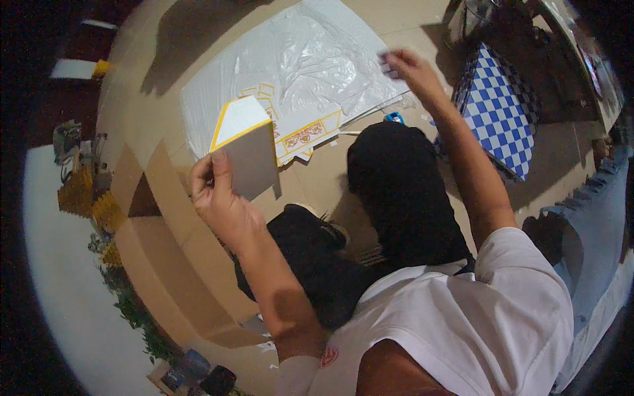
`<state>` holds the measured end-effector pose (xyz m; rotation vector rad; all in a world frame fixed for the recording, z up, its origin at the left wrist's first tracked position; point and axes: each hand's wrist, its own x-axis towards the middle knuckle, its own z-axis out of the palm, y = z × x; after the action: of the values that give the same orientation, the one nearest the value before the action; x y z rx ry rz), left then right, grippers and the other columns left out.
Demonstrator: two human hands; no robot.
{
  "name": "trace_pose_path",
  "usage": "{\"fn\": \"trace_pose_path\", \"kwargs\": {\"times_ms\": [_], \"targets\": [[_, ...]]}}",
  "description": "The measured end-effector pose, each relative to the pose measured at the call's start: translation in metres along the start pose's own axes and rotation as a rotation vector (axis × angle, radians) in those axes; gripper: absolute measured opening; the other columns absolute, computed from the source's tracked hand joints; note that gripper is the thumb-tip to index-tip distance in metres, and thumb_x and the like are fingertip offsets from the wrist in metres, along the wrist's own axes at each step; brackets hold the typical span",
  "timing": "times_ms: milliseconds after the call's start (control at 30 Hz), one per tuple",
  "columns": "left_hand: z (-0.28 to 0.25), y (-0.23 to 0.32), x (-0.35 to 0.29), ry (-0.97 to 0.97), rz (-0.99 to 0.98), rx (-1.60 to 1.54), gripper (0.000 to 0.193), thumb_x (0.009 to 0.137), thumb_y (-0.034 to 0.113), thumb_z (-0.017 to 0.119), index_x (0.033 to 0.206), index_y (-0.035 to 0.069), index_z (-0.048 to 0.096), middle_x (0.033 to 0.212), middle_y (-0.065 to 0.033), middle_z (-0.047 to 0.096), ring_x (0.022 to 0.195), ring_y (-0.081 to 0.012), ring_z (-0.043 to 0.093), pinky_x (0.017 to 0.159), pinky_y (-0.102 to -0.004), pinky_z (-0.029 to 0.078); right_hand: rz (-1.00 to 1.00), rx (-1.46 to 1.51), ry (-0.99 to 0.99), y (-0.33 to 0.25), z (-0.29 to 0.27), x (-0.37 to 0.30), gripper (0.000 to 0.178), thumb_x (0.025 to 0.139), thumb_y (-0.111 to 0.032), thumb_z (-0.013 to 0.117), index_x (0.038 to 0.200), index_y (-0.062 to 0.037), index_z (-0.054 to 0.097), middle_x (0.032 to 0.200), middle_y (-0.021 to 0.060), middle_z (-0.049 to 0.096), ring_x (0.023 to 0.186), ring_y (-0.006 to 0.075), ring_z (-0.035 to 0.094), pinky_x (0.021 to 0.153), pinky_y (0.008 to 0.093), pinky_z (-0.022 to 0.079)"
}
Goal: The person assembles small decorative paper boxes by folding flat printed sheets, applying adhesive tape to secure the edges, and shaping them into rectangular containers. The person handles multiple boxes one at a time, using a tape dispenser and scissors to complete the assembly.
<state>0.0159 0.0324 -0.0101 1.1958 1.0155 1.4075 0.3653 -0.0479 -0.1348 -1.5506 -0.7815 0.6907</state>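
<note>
My left hand (228, 204) pinches a folded cardboard piece (249, 158) by its lower left edge, thumb in front. One face of it is plain grey; the top flap is white with yellow borders. Out to the right, my right hand (409, 69) is raised over the edge of a plastic-covered white sheet (323, 53). Its fingers are curled and somewhat blurred, with something small and pale at the tips that I cannot make out. Flat white cut pieces with yellow edges and a reddish pattern (307, 135) lie on the sheet's near edge, beyond my knees.
An open brown cardboard box (178, 264) stands on the floor at my left. To the right is a blue-and-white checkered panel (495, 112). A small blue object (394, 117) lies by my knee. Small paper scraps dot the tiled floor.
</note>
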Motion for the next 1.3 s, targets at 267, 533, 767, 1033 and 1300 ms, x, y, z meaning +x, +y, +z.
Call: {"fn": "trace_pose_path", "kwargs": {"times_ms": [267, 533, 767, 1033, 1300], "targets": [[0.001, -0.017, -0.005, -0.050, 0.006, 0.287, 0.016, 0.083, 0.011, 0.073, 0.092, 0.000, 0.065, 0.089, -0.0066, 0.063, 0.081, -0.0144, 0.058, 0.076, -0.0273, 0.046, 0.601, -0.348, -0.035, 0.265, -0.040, -0.104, 0.039, 0.087, -0.016, 0.062, 0.125, -0.0129, 0.054, 0.090, 0.0098, 0.063, 0.071, 0.0154, 0.061, 0.057, 0.0285, 0.049], [0.027, -0.024, -0.009, -0.042, -0.003, 0.408, 0.018, 0.081, 0.014, 0.076, 0.088, -0.001, 0.067, 0.089, -0.0075, 0.064, 0.082, -0.0161, 0.057, 0.076, -0.0296, 0.045, 0.738, -0.095, 0.005, 0.284, -0.023, -0.099, 0.033, 0.088, -0.017, 0.063, 0.118, -0.0102, 0.053, 0.086, 0.0124, 0.064, 0.063, 0.0180, 0.062, 0.055, 0.0306, 0.052], [0.046, -0.021, -0.015, -0.022, -0.038, 0.456, 0.014, 0.081, 0.008, 0.075, 0.087, -0.002, 0.067, 0.084, -0.0057, 0.063, 0.077, -0.0122, 0.056, 0.072, -0.0257, 0.045, 0.772, -0.152, 0.013, 0.328, -0.024, -0.083, 0.026, 0.086, -0.018, 0.066, 0.107, -0.0080, 0.054, 0.078, 0.0095, 0.063, 0.063, 0.0185, 0.062, 0.056, 0.0341, 0.052], [0.041, -0.029, -0.014, -0.035, -0.052, 0.468, 0.016, 0.083, 0.013, 0.074, 0.089, 0.000, 0.066, 0.086, -0.0067, 0.063, 0.080, -0.0139, 0.057, 0.074, -0.0261, 0.045, 0.836, 0.126, 0.098, 0.298, -0.025, -0.095, 0.018, 0.081, -0.017, 0.066, 0.092, -0.0033, 0.061, 0.074, 0.0057, 0.061, 0.060, 0.0129, 0.056, 0.057, 0.0291, 0.047], [0.043, -0.033, -0.014, -0.031, -0.113, 0.317, 0.013, 0.084, 0.010, 0.072, 0.087, 0.001, 0.064, 0.078, -0.0031, 0.060, 0.056, -0.0034, 0.043, 0.045, -0.0177, 0.026, 0.862, 0.224, 0.068, 0.310, -0.023, -0.113, 0.017, 0.084, -0.020, 0.062, 0.090, -0.0037, 0.061, 0.082, 0.0068, 0.065, 0.069, 0.0154, 0.060, 0.064, 0.0280, 0.050]]}}
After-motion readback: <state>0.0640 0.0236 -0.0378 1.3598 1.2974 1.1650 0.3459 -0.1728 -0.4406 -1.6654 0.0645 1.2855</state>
